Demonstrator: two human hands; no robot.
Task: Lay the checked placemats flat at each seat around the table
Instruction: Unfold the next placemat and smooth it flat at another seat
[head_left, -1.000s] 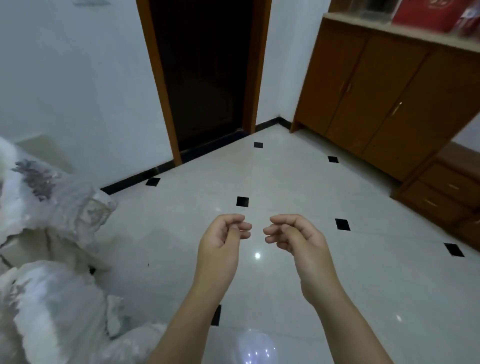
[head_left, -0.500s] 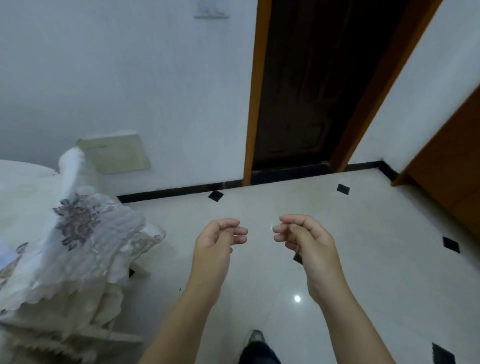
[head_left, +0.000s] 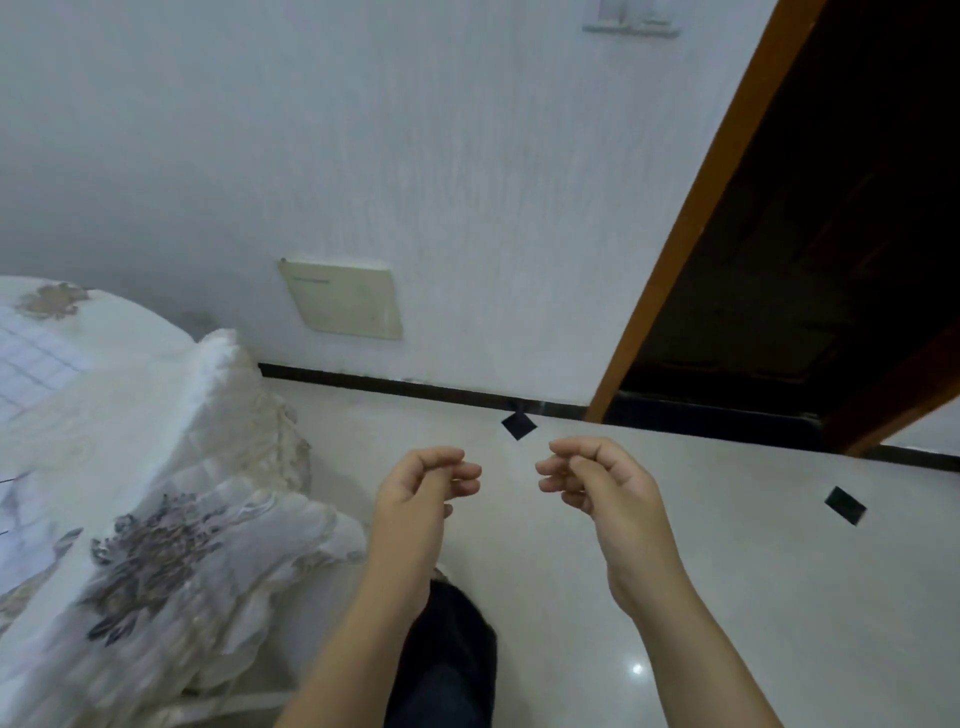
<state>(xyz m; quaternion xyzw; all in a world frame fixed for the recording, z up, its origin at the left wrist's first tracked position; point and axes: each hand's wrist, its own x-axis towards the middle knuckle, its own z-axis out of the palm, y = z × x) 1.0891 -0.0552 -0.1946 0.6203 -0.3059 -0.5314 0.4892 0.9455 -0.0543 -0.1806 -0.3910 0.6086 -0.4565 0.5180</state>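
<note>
head view: both forearms reach up from the bottom edge into the middle of the frame, held over a pale glossy floor (head_left: 753, 545) set with small black diamond tiles (head_left: 518, 425). the left hand (head_left: 415, 499) sits just left of centre with its fingers curled in and the thumb drawn against them, loosely closed on nothing that can be seen. the right hand (head_left: 605, 488) sits just right of centre in the same loose curl, fingertips turned toward the left hand, and it too carries nothing. the two hands are near each other but apart, with bare floor showing in the gap between them. along the left edge stands the desk (head_left: 130, 338), draped in a white cloth with a scalloped lace hem and grey-brown floral patches that hangs down toward the lower left of the frame. on its top at the far left a checked placemat (head_left: 31, 369) lies flat, pale with faint grid lines, cut off by the frame edge; both hands are well apart from it. no container shows anywhere in this view. a white wall (head_left: 415, 156) fills the upper half, with a cream panel (head_left: 345, 299) fixed low on it and a black skirting strip at its foot. in the upper right a dark doorway (head_left: 831, 234) stands inside an orange-brown wooden frame. a dark trouser leg (head_left: 447, 660) shows at the bottom centre between the forearms.
</note>
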